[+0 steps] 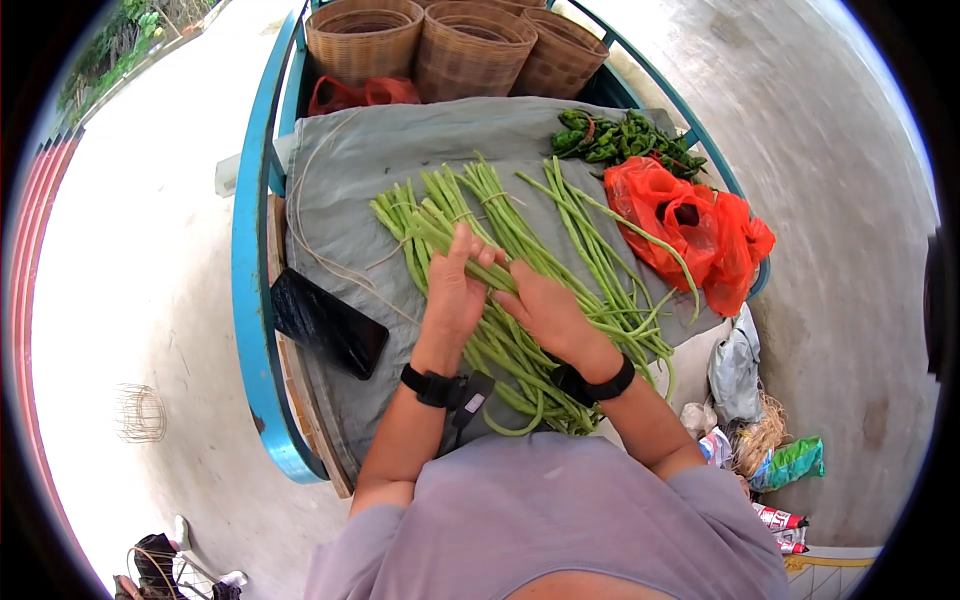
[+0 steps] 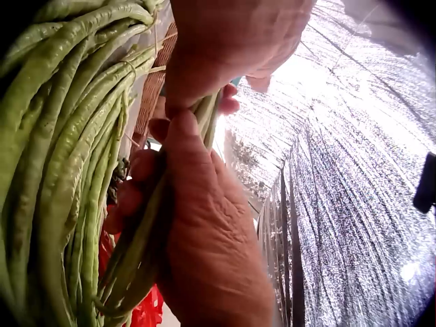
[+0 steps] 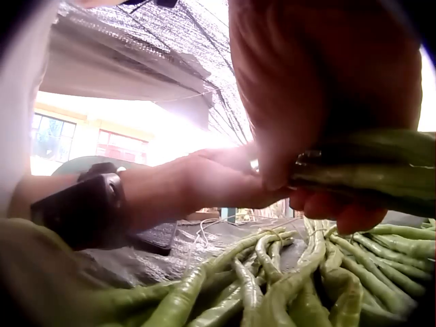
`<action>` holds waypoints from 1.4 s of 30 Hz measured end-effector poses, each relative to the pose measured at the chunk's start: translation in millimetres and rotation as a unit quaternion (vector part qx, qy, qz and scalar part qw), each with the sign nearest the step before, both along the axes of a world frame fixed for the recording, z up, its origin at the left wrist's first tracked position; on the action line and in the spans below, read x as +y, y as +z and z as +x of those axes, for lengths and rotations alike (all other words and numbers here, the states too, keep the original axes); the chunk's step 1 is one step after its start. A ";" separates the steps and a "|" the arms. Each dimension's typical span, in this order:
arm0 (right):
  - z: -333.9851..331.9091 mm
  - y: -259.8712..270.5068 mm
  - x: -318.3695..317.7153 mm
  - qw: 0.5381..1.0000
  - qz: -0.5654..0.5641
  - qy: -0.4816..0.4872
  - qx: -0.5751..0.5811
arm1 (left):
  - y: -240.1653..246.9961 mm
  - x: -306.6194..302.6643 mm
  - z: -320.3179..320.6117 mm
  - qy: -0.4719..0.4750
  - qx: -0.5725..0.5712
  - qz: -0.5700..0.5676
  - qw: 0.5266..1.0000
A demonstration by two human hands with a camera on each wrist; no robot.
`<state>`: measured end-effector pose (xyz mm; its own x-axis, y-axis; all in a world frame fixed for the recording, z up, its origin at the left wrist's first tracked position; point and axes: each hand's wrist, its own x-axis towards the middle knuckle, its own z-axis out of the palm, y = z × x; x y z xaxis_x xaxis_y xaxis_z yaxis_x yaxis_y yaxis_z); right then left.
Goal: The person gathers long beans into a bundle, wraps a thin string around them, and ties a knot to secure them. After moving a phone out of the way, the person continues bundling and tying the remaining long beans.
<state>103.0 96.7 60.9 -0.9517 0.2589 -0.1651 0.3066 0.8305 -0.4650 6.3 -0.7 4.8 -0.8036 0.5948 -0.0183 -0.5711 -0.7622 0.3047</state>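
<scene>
My left hand (image 1: 455, 295) grips a small bunch of green long beans (image 1: 430, 228), its fingers curled round the stalks. From the right, my right hand (image 1: 548, 308) pinches the same bunch, with both thumbs close together in the left wrist view. Beneath and beyond the hands lie more long beans (image 1: 500, 215), grouped into bunches with thin straw ties near their ends. Some looser long beans (image 1: 590, 240) lie to the right. In the right wrist view, the held beans (image 3: 368, 174) pass below the right palm, above the beans spread on the cloth.
A grey cloth (image 1: 340, 190) covers the blue-railed cart (image 1: 248, 300). A black phone (image 1: 330, 325) lies at left beside loose straw strands (image 1: 335, 265). Green peppers (image 1: 625, 140) and red plastic bags (image 1: 665, 215) sit at right. Woven baskets (image 1: 475, 50) stand at the back.
</scene>
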 end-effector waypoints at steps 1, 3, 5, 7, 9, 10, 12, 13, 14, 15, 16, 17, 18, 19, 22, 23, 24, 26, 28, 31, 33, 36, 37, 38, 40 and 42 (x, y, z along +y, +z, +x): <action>0.6 -0.8 2.6 0.999 -0.036 0.023 0.017 | -4.6 0.0 -1.1 -0.004 -0.007 -0.009 1.000; 3.2 -2.3 12.2 0.990 -0.109 0.071 0.051 | -13.0 0.4 -3.7 -0.010 -0.021 -0.027 0.999; -5.4 10.6 39.4 0.989 -0.128 0.030 0.073 | -19.5 1.5 -5.4 -0.013 -0.032 0.010 0.999; -16.3 17.3 85.1 0.992 0.017 -0.039 0.121 | -20.8 -0.2 -5.0 -0.022 -0.031 0.017 0.999; -24.1 -10.7 150.2 0.974 0.191 -0.069 0.099 | -18.8 -1.3 -5.1 -0.032 -0.019 -0.001 0.999; -24.7 -25.1 172.6 0.968 0.221 -0.090 0.073 | -14.6 -3.1 -4.5 -0.036 -0.031 -0.024 0.999; -28.0 -49.6 205.1 0.965 0.240 -0.106 0.019 | -3.5 -6.9 -2.6 -0.043 -0.058 -0.068 0.995; -26.5 -62.3 215.2 0.968 0.229 -0.103 -0.010 | -3.9 -6.6 -2.4 -0.036 -0.060 -0.064 0.995; -25.4 -68.2 218.9 0.970 0.217 -0.099 -0.040 | -5.8 -5.8 -2.6 -0.029 -0.062 -0.061 0.996; -23.2 -68.7 216.6 0.970 0.219 -0.103 -0.009 | -7.4 -5.1 -3.1 -0.022 -0.066 -0.059 0.996; -19.4 -70.2 213.6 0.969 0.221 -0.105 0.019 | -8.2 -4.7 -3.6 -0.023 -0.058 -0.055 0.997; -17.5 -71.8 211.2 0.968 0.221 -0.107 0.047 | -9.4 -4.7 -3.9 -0.023 -0.051 -0.053 0.997; -17.3 -68.7 206.3 0.971 0.199 -0.101 0.083 | -11.3 -5.2 -3.9 -0.024 -0.045 -0.052 0.997; -16.3 -60.3 199.2 0.973 0.175 -0.095 0.118 | -13.1 -5.3 -3.6 -0.022 -0.037 -0.040 0.998; -7.9 -24.2 152.8 0.977 0.078 -0.074 0.182 | -7.6 -5.9 -2.8 -0.022 -0.042 -0.022 0.999; -3.5 -13.7 133.8 0.977 0.063 -0.054 0.196 | -11.1 -4.9 -4.4 -0.030 -0.038 -0.017 0.999; 0.7 -7.0 116.6 0.976 0.050 -0.036 0.211 | -9.5 -5.6 -4.6 -0.025 -0.037 -0.023 0.999; 10.0 -2.6 82.3 0.980 0.003 -0.017 0.200 | -3.8 -5.7 -3.4 -0.017 -0.034 -0.034 0.999; 16.4 -5.4 61.5 0.981 -0.012 0.010 0.195 | -7.6 -3.7 -3.9 -0.015 -0.050 -0.040 0.998; 21.0 -7.1 47.1 0.980 0.013 0.052 0.190 | -10.8 -3.4 -4.9 -0.014 -0.046 -0.039 0.998; 22.6 -3.2 42.8 0.981 0.032 0.061 0.181 | -12.1 -2.7 -5.5 -0.003 -0.037 -0.051 0.998; 22.6 -4.6 38.5 0.975 0.003 0.007 0.223 | -14.6 -0.4 -4.1 0.021 -0.037 -0.088 0.995; 23.2 -4.1 37.4 0.976 0.002 0.015 0.219 | -15.4 -0.4 -3.8 0.025 -0.042 -0.096 0.994; 23.8 -3.1 35.9 0.976 0.000 0.022 0.215 | -16.0 -0.4 -3.6 0.030 -0.047 -0.105 0.993; 25.3 -1.6 32.6 0.978 0.005 0.040 0.207 | -16.6 0.8 -3.3 0.031 -0.062 -0.103 0.992; 27.6 -0.6 29.8 0.978 0.020 0.062 0.197 | -16.0 0.5 -3.2 0.023 -0.065 -0.085 0.994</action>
<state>130.6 126.5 60.3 -0.9640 0.1369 0.2281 0.0066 0.8694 -0.4941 3.1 -0.2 -11.2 -0.8148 0.5363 -0.2200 -0.5789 -0.7327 0.3578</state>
